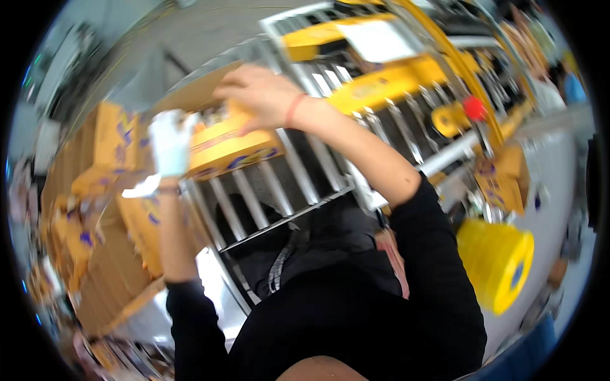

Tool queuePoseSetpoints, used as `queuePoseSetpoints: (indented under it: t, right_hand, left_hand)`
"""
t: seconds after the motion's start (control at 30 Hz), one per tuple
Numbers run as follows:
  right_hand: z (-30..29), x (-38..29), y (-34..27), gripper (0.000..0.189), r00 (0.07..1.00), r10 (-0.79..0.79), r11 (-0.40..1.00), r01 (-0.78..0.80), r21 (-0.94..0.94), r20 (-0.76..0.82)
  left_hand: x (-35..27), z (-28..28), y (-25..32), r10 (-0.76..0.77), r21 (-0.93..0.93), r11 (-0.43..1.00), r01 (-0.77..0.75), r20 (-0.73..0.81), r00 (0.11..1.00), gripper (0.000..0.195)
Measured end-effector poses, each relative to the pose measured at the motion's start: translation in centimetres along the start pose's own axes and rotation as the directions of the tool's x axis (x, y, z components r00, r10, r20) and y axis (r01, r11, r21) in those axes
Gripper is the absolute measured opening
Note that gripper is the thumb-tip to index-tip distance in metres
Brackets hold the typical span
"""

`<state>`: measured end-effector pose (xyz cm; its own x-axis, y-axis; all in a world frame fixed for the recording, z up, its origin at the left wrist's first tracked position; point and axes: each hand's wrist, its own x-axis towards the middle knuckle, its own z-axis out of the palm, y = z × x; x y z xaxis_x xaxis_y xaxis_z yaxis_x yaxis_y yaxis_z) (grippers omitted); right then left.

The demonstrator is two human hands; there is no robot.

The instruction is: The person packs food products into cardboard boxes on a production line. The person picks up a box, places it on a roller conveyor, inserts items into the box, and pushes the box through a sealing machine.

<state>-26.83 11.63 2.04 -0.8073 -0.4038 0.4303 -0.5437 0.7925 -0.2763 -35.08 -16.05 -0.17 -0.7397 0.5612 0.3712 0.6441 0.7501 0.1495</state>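
Note:
A yellow-orange cardboard box point(224, 143) with blue and red print lies on the metal roller conveyor point(263, 193), its top partly open with small contents blurred inside. My left hand point(170, 138), in a white glove, grips the box's left end, thumb over the edge. Bare and wearing a thin red band at the wrist, my right hand point(264, 95) reaches across the box top. Its thumb and fingers straddle a raised flap point(238, 112) at the right end. Motion blur hides the exact finger contact.
Several printed cartons point(114, 133) crowd a large brown carton point(114, 266) at left. A yellow machine frame point(391, 81) with a red knob point(474, 109) stands over the rollers to the right. A yellow tape roll point(495, 264) and another carton point(503, 181) lie on the right-hand surface.

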Motion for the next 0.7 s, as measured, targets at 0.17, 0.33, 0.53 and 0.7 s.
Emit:
queuePoseSetpoints:
  t: [0.17, 0.33, 0.53, 0.7]
  right_hand:
    - [0.6, -1.7, -4.2, 0.106, 0.993, 0.064, 0.997, -0.068, -0.044, -0.096]
    - [0.4, -6.5, -2.4, 0.102, 0.993, 0.071, 0.933, -0.031, -0.358, 0.099]
    - [0.7, -3.3, 2.3, 0.118, 0.954, 0.254, 0.937, -0.203, -0.283, 0.157]
    - [-2.1, -6.1, 5.1, 0.115, 0.946, 0.299, 0.903, -0.239, -0.357, 0.125]
  left_hand:
    - [-3.5, 1.9, -1.3, -0.652, -0.756, 0.522, 0.395, -0.055, 0.757, 0.057]
    - [-1.8, 4.5, 0.1, -0.65, -0.881, 0.257, 0.397, 0.146, 0.746, 0.04]
    - [-3.2, 2.9, 13.7, -0.077, -0.766, 0.426, 0.482, 0.5, 0.863, 0.068]
    - [-14.2, -9.7, 6.5, -0.163, 0.016, 0.982, 0.188, -0.43, 0.888, 0.054]
